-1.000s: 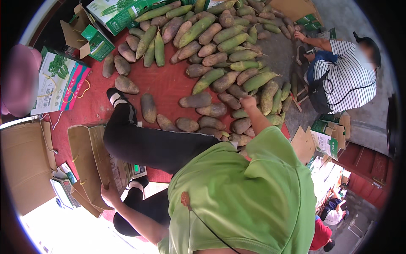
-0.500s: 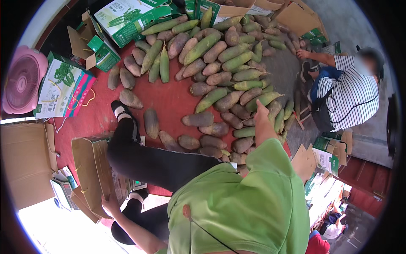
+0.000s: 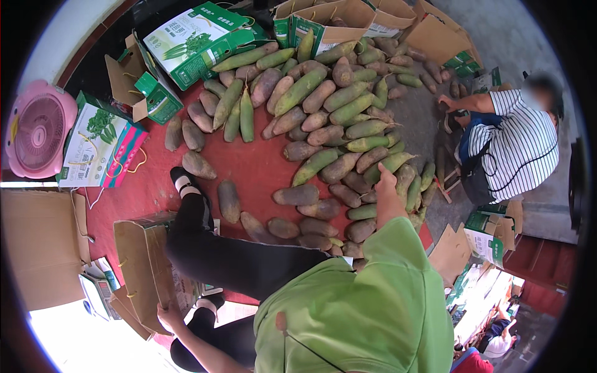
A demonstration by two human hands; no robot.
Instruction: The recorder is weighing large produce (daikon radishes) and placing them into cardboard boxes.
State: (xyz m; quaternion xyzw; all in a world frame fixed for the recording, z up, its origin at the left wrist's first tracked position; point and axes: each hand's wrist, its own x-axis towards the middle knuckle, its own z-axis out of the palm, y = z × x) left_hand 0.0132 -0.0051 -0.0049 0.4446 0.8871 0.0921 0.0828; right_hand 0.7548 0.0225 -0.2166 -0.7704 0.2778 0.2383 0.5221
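My left hand is closed on the edge of an open cardboard box, which stands on its side by my leg. My right hand reaches out over a large heap of radishes. Its visible finger points up against the near end of a long green radish; the other fingers are hidden, so I cannot tell whether they grip it. Around that hand lie more radishes, some green and some with brown, soil-dulled skin, such as a brown radish to its left.
Green and white cartons stand along the far side. A pink fan and a printed box are at the left. A person in a striped shirt crouches at the right, one hand by the heap. Loose radishes lie on the red floor.
The whole view has shifted, so everything sits slightly lower and further right. Both my hands keep their places at the box and the green radish. The other person's arm has drawn back slightly.
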